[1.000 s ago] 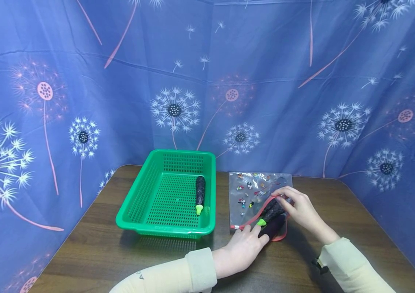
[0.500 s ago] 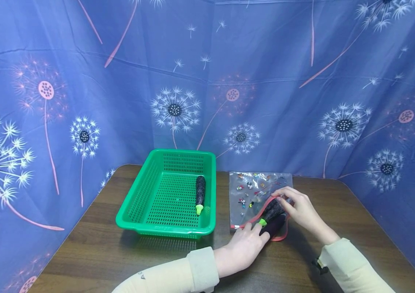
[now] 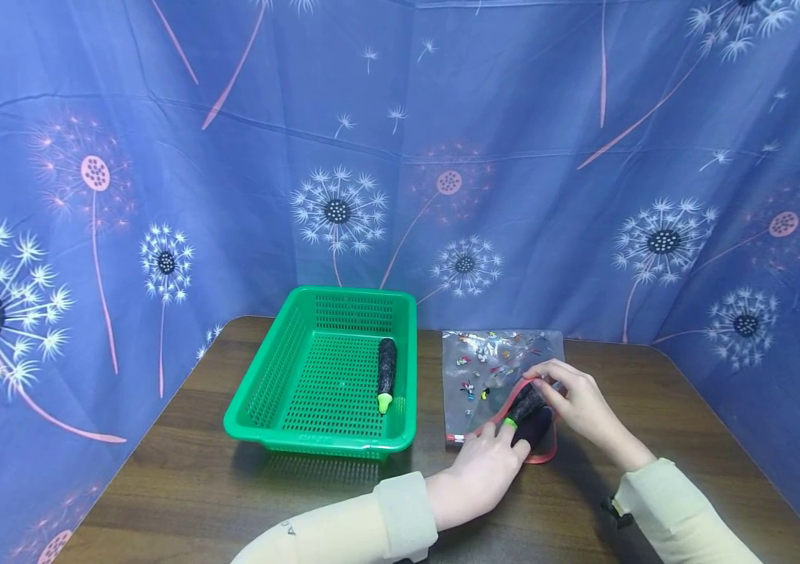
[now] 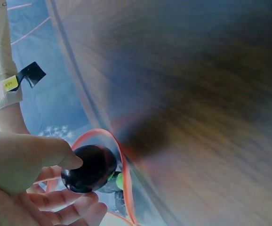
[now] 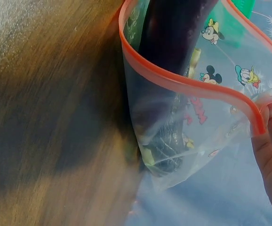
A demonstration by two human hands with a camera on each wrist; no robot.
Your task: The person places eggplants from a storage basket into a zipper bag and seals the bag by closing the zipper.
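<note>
My left hand (image 3: pixel 480 474) grips the near end of a smooth, dark purple eggplant (image 3: pixel 533 428), its thumb on top and fingers beneath. The eggplant (image 5: pixel 173 37) lies through the mouth of a clear zip bag (image 3: pixel 457 384) with red edging and cartoon prints. Beside it in the bag is a dark, rough-skinned vegetable (image 3: pixel 526 403) with a light green end. My right hand (image 3: pixel 579 399) pinches the red edge of the bag and holds the mouth apart. In the left wrist view, the eggplant's rounded end (image 4: pixel 91 167) shows inside the red loop.
A green perforated basket (image 3: pixel 237 423) stands left of the bag. One dark, rough-skinned vegetable (image 3: pixel 386 368) with a light green end lies along its right side. The wooden table (image 3: pixel 181 486) backs onto a blue dandelion-print cloth (image 3: pixel 548 196).
My left hand has moved a little forward and right, pushing the eggplant farther into the bag. The rough vegetable's green end has shifted slightly inward. The right hand keeps its place.
</note>
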